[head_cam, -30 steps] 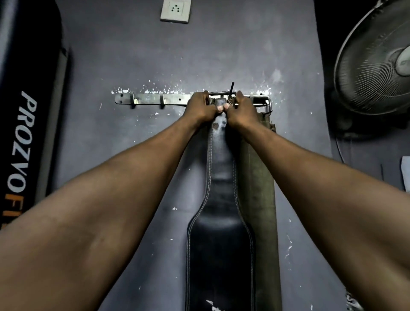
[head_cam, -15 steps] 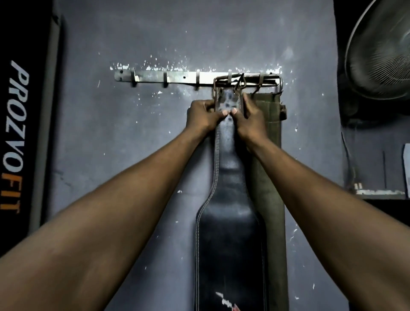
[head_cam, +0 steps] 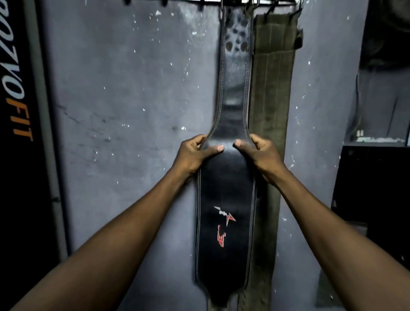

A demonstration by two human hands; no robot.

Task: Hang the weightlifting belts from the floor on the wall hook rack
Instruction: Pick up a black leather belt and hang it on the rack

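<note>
Head view shows both belts up on the hook rack (head_cam: 255,2), left hand (head_cam: 195,155) and right hand (head_cam: 259,155) gripping the black belt (head_cam: 226,199) beside the green belt (head_cam: 273,88); floor unseen.

Grey wall (head_cam: 124,93), scuffed, flecked with white paint chips, thin crack at left. Black banner (head_cam: 15,111) at far left edge, white and orange lettering ending "FIT", grey frame strip beside it. Dark cabinet (head_cam: 375,188) at right, shelf ledge (head_cam: 377,139) above it, small unclear items.
</note>
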